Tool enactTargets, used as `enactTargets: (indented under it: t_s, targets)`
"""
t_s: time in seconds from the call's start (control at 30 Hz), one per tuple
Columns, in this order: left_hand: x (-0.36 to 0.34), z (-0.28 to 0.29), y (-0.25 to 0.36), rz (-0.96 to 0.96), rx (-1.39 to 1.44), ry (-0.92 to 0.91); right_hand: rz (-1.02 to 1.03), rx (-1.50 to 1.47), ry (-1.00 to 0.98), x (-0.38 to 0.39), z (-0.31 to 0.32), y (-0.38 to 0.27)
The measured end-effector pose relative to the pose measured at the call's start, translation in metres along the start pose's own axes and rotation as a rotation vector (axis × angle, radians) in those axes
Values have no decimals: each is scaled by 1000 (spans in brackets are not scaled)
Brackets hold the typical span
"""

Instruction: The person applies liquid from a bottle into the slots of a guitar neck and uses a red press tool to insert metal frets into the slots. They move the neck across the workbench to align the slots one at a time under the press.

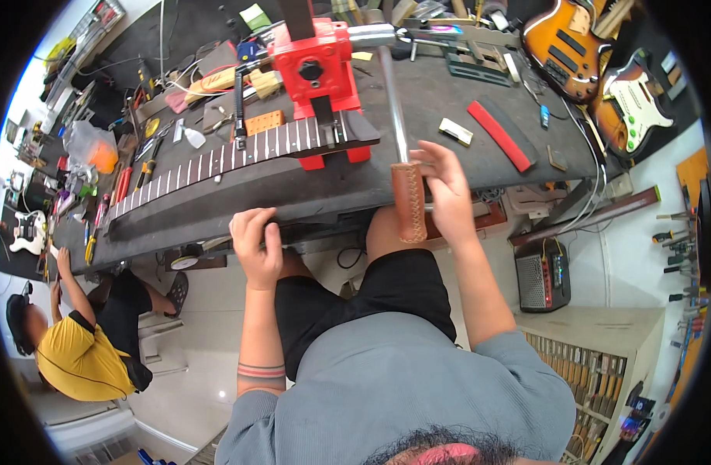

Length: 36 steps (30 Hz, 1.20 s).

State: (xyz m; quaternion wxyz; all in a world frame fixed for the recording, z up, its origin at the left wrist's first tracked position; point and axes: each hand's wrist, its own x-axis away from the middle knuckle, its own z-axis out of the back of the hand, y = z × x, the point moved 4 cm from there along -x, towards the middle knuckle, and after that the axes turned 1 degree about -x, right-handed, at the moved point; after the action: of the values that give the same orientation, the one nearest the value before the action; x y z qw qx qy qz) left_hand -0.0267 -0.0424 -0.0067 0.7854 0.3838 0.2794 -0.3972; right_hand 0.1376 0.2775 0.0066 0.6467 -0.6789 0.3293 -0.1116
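Observation:
A red arbor press (315, 66) stands on the dark workbench, its steel lever (392, 101) angling toward me. Brown stitched leather wraps the lever's handle (409, 203). Against the right side of this handle rests my right hand (448, 190), its fingers loosely apart and not wrapped round it. A guitar neck (216, 163) with a dark fretted fingerboard lies beneath the press ram, its wider end under the press and the rest running left. My left hand (256, 242) is at the bench's front edge, fingers loosely bent, thumb apart, with nothing visible in it.
To the right lie a red-and-black sanding block (501, 136) and a small pale box (456, 132). Two sunburst guitar bodies (564, 50) fill the far right. Several tools and an orange-filled plastic bag (96, 147) crowd the left. Another person (84, 353) works at the left.

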Motion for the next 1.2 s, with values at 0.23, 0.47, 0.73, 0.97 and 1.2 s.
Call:
enactTargets:
  t_s: [0.23, 0.47, 0.73, 0.97, 1.2]
  targets:
    - [-118, 33, 46, -310, 5, 197, -34, -266, -26, 39, -49, -76]
    - [-176, 37, 37, -601, -3, 90, 8, 306, -112, 28, -70, -93]
    - [-219, 46, 46, -820, 84, 137, 174, 594, 130, 14, -84, -87]
    - [-242, 49, 47, -642, 326, 105, 148, 601, 183, 18, -86, -85]
    - [-303, -30, -21, 378, 696, -581, 162, 529, 136, 16, -83, -86]
